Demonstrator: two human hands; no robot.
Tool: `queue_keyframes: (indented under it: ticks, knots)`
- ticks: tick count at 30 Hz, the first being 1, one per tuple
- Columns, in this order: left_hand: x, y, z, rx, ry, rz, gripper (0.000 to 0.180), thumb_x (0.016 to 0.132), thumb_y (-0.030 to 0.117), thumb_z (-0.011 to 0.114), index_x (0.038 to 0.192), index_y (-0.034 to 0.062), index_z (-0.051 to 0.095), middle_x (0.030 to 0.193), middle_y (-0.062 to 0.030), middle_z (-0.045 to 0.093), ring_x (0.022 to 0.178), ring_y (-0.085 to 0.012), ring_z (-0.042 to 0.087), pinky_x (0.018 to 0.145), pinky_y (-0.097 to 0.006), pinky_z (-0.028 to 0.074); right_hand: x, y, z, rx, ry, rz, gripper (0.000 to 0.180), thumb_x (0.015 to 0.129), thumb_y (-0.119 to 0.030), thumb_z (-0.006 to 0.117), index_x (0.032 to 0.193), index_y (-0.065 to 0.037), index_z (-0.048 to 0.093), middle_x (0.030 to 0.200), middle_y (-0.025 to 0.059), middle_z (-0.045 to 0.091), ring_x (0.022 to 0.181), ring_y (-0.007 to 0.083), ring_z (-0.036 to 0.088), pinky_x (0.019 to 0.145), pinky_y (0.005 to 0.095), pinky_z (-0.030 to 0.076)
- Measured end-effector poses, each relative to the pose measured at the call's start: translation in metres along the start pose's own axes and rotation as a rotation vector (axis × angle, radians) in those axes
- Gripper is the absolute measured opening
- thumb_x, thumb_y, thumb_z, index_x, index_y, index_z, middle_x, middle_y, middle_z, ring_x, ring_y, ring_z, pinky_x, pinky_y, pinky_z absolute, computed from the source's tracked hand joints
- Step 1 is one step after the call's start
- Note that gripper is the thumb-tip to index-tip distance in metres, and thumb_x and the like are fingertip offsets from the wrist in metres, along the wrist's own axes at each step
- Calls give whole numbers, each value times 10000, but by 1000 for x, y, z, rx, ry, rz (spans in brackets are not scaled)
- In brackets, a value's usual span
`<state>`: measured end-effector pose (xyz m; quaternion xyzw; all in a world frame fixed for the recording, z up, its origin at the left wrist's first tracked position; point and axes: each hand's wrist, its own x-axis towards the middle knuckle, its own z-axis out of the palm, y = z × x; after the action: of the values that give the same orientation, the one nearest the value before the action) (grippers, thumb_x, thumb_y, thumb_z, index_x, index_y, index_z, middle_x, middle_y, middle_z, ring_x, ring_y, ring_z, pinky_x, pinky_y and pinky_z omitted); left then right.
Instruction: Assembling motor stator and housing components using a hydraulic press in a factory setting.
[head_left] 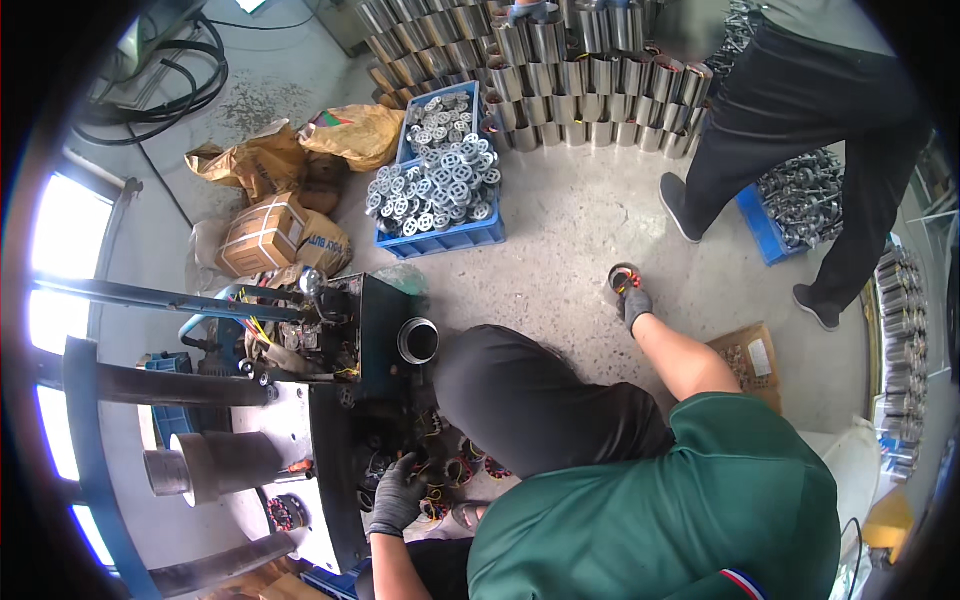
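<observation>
In its grey glove, my right hand (636,305) reaches out over the floor, fingers closed on the near edge of a motor stator (623,271), a dark round piece with red wires inside. My left hand (399,496), gloved too, is low beside the press, its fingers bent among dark parts. What they hold, if anything, is hidden. Several wound stators (459,470) with red and yellow wires lie close to that hand. An open metal cylinder (418,341) stands at the press corner, left of my knee. Another stator (287,513) sits on the press's pale plate.
A press (330,430) with thick bars fills the left. Blue crates (440,241) of silver end covers stand ahead, near a carton (263,236) and sacks. Metal cylinders (570,105) are stacked behind. At right stands a person (780,130) beside a crate of shafts (763,222) and flattened cardboard (750,362).
</observation>
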<state>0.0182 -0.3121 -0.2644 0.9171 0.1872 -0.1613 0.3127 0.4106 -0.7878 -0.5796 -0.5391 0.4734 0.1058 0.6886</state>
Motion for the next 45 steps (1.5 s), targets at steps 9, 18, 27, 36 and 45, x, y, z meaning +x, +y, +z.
queue_keyframes:
  ticks: [9, 18, 27, 36, 45]
  knots:
    - [3, -37, 12, 43, -69, -97, 587, 893, 147, 766, 1431, 12, 572, 1282, -205, 695, 1140, -308, 693, 977, -392, 555, 54, -59, 34, 95, -95, -160, 160, 947, -226, 675, 826, -168, 589, 570, 28, 570, 395, 176, 506, 388, 316, 408]
    - [0, -16, 0, 60, -158, -210, 677, 857, 92, 805, 1464, 5, 517, 1303, -170, 675, 1151, -270, 674, 984, -369, 561, 69, -100, 94, 32, -56, -249, 92, 888, -195, 708, 921, -110, 717, 711, 42, 694, 572, 183, 678, 514, 350, 527]
    - [6, -23, 3, 139, 0, -47, 607, 862, 243, 814, 1389, 32, 600, 1249, -176, 705, 1031, -289, 725, 907, -399, 585, 88, -24, 70, -50, -429, -346, 93, 929, -169, 654, 839, -158, 673, 647, 7, 606, 533, 137, 557, 486, 318, 414]
    - [-23, -13, -64, -7, 832, 125, 469, 851, 1, 749, 1303, 28, 626, 1228, -115, 629, 1127, -248, 644, 996, -366, 530, 11, 95, -33, -614, -569, -50, 102, 933, -160, 646, 993, -81, 667, 805, 72, 695, 631, 201, 652, 510, 347, 478]
    - [-61, -143, -111, 43, 1030, -418, 449, 848, 59, 720, 1283, -16, 637, 1368, -172, 579, 1131, -301, 662, 986, -377, 549, -98, -20, 51, -549, -717, -641, 273, 922, -163, 708, 1149, -11, 705, 922, 126, 753, 768, 229, 728, 689, 342, 588]
